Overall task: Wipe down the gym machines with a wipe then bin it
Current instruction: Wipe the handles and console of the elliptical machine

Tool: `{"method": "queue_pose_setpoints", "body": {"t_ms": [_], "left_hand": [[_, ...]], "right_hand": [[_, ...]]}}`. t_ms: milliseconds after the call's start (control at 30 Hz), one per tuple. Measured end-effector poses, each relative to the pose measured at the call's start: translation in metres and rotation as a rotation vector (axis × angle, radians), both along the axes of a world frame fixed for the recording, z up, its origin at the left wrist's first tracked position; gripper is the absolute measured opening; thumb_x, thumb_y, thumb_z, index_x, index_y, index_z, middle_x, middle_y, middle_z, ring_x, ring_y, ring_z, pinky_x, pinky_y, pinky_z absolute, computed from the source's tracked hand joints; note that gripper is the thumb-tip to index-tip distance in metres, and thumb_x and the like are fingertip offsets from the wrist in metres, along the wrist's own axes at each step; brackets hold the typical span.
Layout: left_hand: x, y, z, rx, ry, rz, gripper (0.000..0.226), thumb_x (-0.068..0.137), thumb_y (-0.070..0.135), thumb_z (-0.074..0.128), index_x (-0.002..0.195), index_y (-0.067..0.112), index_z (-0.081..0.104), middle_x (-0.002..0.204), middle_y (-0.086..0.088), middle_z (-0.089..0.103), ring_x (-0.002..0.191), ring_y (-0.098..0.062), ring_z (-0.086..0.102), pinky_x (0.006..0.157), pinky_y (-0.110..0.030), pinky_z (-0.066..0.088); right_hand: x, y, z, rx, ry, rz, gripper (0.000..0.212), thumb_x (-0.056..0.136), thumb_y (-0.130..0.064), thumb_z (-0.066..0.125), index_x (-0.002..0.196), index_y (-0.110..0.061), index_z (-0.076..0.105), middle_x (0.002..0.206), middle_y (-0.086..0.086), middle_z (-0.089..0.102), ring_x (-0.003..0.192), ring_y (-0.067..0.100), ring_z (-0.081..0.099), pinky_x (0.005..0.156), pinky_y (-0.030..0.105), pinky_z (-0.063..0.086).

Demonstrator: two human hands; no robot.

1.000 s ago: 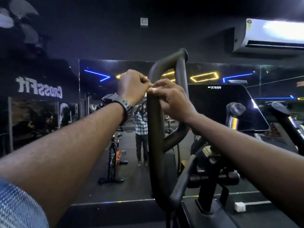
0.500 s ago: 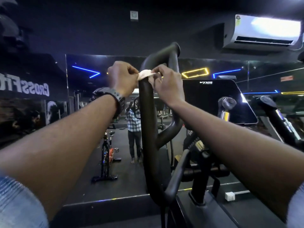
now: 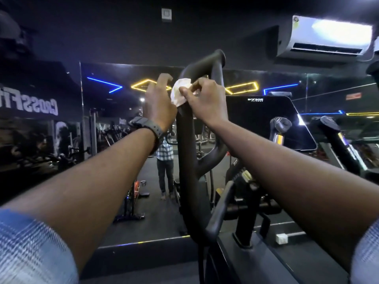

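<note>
A black looped handlebar (image 3: 185,152) of a gym machine rises in front of me. A small white wipe (image 3: 179,93) lies against its upper left bar. My right hand (image 3: 205,100) pinches the wipe's right edge between thumb and fingers. My left hand (image 3: 160,101), a dark watch on its wrist, is just left of the wipe with the fingers curved and spread; it touches the wipe's left side, and whether it still holds it is hard to tell.
The machine's dark console screen (image 3: 264,121) stands right of the handlebar, with two more black handle grips (image 3: 280,128) beyond. A wall mirror (image 3: 123,140) ahead reflects a person and an exercise bike. An air conditioner (image 3: 328,37) hangs upper right.
The wipe has been unfolded and now shows as a larger white patch on the bar. My left hand's fingers have opened out from a closed pinch.
</note>
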State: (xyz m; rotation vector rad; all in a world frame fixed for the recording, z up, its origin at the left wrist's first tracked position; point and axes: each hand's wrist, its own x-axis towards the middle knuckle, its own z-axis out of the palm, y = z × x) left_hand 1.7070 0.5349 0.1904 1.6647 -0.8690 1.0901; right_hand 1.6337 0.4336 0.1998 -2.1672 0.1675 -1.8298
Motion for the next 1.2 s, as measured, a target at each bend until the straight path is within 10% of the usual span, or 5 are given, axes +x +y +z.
{"method": "queue_pose_setpoints", "body": {"t_ms": [300, 600, 1200], "left_hand": [[-0.01, 0.013, -0.051, 0.142, -0.284, 0.012, 0.036, 0.093, 0.014, 0.058, 0.127, 0.01, 0.064, 0.103, -0.009, 0.064, 0.076, -0.016, 0.05, 0.055, -0.013, 0.025], [-0.014, 0.012, -0.041, -0.041, -0.082, -0.038, 0.021, 0.094, 0.026, 0.062, 0.105, 0.017, 0.076, 0.091, -0.009, 0.076, 0.072, -0.012, 0.063, 0.056, -0.011, 0.037], [-0.038, 0.038, -0.103, 0.218, 0.078, -0.026, 0.005, 0.081, 0.025, 0.074, 0.08, 0.024, 0.069, 0.075, 0.003, 0.071, 0.071, -0.019, 0.066, 0.067, -0.032, 0.054]], "right_hand": [[-0.018, -0.001, -0.049, -0.055, 0.087, 0.033, 0.013, 0.092, -0.023, 0.064, 0.102, -0.016, 0.061, 0.085, 0.001, 0.068, 0.077, 0.019, 0.067, 0.071, 0.039, 0.058], [-0.018, 0.019, -0.029, -0.122, 0.267, -0.051, 0.043, 0.097, -0.031, 0.053, 0.139, -0.023, 0.052, 0.125, 0.006, 0.066, 0.111, 0.026, 0.063, 0.095, 0.042, 0.051], [-0.07, 0.015, -0.097, -0.575, 0.466, -0.259, 0.02, 0.096, -0.035, 0.055, 0.107, -0.025, 0.069, 0.09, 0.005, 0.068, 0.077, 0.03, 0.068, 0.056, 0.032, 0.047]]}}
